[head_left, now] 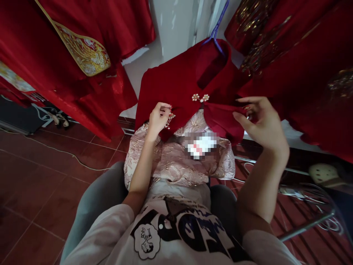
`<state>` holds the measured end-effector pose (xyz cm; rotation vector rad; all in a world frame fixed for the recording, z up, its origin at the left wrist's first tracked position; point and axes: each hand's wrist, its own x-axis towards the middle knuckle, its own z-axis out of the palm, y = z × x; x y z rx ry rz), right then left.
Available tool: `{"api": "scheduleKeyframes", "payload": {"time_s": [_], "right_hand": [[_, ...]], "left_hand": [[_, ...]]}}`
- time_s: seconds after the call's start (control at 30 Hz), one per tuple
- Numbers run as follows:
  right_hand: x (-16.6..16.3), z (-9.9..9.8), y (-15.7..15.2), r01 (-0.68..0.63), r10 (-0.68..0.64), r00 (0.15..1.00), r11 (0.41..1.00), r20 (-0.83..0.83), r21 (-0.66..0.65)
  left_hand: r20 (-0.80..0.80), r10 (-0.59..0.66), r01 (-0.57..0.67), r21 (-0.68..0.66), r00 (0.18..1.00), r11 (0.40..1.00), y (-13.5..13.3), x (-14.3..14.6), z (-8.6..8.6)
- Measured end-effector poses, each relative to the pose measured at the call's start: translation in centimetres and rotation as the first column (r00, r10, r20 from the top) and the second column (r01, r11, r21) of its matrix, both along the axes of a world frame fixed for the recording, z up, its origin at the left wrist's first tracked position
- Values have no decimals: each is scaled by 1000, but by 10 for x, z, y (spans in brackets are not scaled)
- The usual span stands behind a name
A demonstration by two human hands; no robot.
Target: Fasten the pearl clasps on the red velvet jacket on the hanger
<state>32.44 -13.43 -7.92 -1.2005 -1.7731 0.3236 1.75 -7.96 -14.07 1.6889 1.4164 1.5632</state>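
Note:
A dark red cape-like garment (168, 84) hangs from a purple hanger (216, 33), its lower part reaching my lap. Two pearl flower clasps (200, 98) sit at its front. My left hand (160, 119) is closed in a pinch at the left front of the garment, with a small gold-and-red beaded tassel (171, 116) at its fingertips. On the right, my right hand (261, 121) has its fingers curled at the edge of the raised front flap (224, 117); thumb and forefinger stand apart. What lies inside its curled fingers is partly hidden.
Pale pink brocade cloth (176, 165) covers my lap, with a pixelated bright object (202, 144) on it. Red embroidered garments (91, 55) hang on both sides. A cable (74, 158) crosses the tiled floor. A metal rack (309, 224) stands at lower right.

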Motion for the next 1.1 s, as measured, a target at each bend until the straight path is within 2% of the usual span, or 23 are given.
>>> {"api": "scheduleKeyframes", "payload": {"time_s": [0.07,0.17,0.37,0.47,0.6,0.7,0.8,1.0,1.1], "right_hand": [[-4,5,-5,-66,65,997,997,-33,-32],[-10,9,-9,-174,171,985,979,-31,-111],[-23,10,-15,-347,336,938,893,-91,-285],[-31,7,-13,-374,369,926,871,-77,-318],[-43,-4,-5,-421,414,906,852,-90,-311],[-57,-17,5,-443,423,896,852,-134,-277],[-75,-32,16,-455,384,880,851,-279,-262],[-98,-52,29,-504,320,807,811,-496,-297],[-101,-58,32,-515,268,769,797,-580,-314]], "left_hand": [[0,-5,5,-17,1000,1000,0,-1,-1],[-9,86,-86,-10,996,996,0,1,-4],[77,40,-36,-58,996,998,-1,5,-5],[46,46,-43,-82,998,996,-3,5,-4],[-5,16,-17,-178,1000,984,-4,3,-3],[51,-83,93,-236,995,967,-3,3,-6],[135,-154,181,-227,979,957,1,6,-10],[269,-1,45,-157,963,987,11,9,-15],[242,-56,93,-148,969,985,8,5,-13]]}}
